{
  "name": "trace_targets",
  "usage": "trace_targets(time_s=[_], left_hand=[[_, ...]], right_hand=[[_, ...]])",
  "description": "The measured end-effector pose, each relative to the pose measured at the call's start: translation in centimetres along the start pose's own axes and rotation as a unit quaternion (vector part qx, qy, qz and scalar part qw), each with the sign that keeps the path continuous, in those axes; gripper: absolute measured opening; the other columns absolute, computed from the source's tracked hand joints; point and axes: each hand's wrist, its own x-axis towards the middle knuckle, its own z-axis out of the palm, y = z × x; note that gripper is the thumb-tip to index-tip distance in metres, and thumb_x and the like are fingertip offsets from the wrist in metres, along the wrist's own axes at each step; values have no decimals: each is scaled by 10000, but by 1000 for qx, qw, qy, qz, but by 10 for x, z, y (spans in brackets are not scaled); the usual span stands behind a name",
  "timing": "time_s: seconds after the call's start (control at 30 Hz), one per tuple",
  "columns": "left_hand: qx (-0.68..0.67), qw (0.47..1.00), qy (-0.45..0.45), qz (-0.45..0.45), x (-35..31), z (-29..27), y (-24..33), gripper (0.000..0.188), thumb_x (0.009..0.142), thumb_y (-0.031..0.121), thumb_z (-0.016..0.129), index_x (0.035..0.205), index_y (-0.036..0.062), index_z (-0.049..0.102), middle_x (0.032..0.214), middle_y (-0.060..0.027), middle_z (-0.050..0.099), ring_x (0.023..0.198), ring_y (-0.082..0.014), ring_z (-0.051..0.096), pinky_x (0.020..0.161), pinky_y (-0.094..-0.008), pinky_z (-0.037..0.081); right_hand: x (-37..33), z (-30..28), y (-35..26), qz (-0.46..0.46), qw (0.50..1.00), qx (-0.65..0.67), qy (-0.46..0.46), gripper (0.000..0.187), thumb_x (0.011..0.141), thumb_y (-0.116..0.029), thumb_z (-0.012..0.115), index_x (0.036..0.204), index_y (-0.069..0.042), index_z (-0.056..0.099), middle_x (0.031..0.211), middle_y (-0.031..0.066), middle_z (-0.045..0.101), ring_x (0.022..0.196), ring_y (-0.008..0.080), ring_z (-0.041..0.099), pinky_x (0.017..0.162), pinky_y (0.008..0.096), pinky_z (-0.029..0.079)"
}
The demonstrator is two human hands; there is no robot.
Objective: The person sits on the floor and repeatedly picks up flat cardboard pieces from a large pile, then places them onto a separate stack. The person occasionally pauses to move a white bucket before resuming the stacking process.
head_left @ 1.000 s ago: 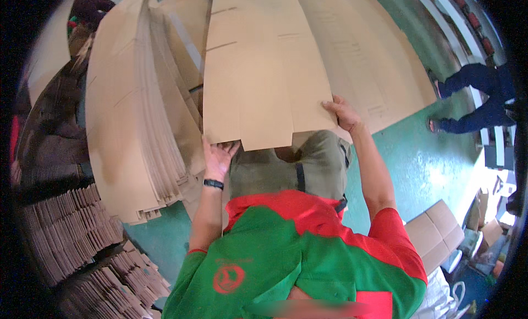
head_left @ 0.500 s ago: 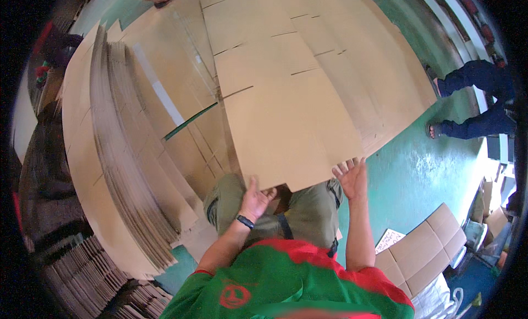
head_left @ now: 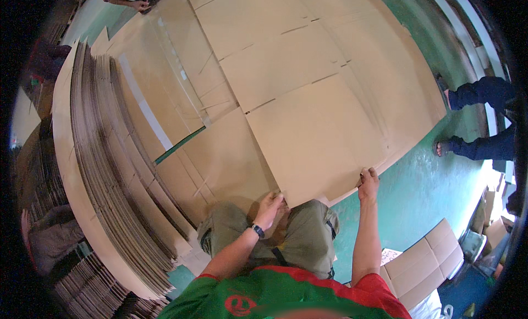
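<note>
A large flat cardboard sheet [head_left: 319, 137] with slots cut in it lies in front of my knees, over other cardboard. My left hand [head_left: 269, 210], a dark band on its wrist, pinches the sheet's near left corner. At the near right corner my right hand [head_left: 368, 185] has its fingers curled closed on the sheet's edge. Beneath and to the left lies another brown cardboard sheet [head_left: 220, 159], with a narrow gap showing green floor.
A tall stack of cardboard sheets [head_left: 96, 170] stands at left, with more bundled cardboard [head_left: 99, 275] below it. At right a person's legs [head_left: 478, 148] stand on the green floor [head_left: 410, 181]. Another person's hand [head_left: 141, 6] is at the far left. A folded cardboard piece [head_left: 426, 261] lies at lower right.
The top sheet has shifted right and turned slightly. Both my hands have moved right and a little nearer to me; my right fingers, spread before, are now curled on the edge.
</note>
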Motion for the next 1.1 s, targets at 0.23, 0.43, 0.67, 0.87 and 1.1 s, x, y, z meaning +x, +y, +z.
trace_targets(time_s=[0.23,0.43,0.67,0.87,1.1], left_hand=[[253,965,55,45,58,40,-8,244,959,174,607,1128,-2,602,980,-107,689,871,-194,683,729,-338,572],[506,848,124,97,85,52,-11,293,908,238,625,1054,-16,625,946,-209,688,883,-353,675,784,-424,531],[535,816,151,160,51,33,7,349,914,300,621,1072,-11,621,954,-233,680,917,-405,649,808,-481,509],[495,814,137,272,-129,-16,71,421,925,353,631,1188,25,612,974,-246,663,908,-419,637,801,-497,502],[514,508,584,369,-422,-186,117,442,868,244,695,1233,24,581,1217,-189,606,1136,-379,564,963,-478,450]], right_hand=[[54,-10,0,-13,999,8,40,276,901,-44,605,1169,-20,544,982,71,620,869,168,618,723,293,532],[57,-1,9,-12,992,-101,74,624,881,-8,619,1444,58,358,889,71,632,725,125,584,617,259,480],[51,-11,50,-46,958,-275,64,605,836,-37,680,1388,36,443,957,118,654,798,168,611,651,294,515],[32,1,55,-184,846,-492,92,616,834,-206,713,1330,79,487,1183,257,633,1058,322,628,876,402,526],[-79,97,80,-366,740,-544,-148,485,861,-220,684,1262,35,589,1193,231,630,970,292,627,850,376,503]])
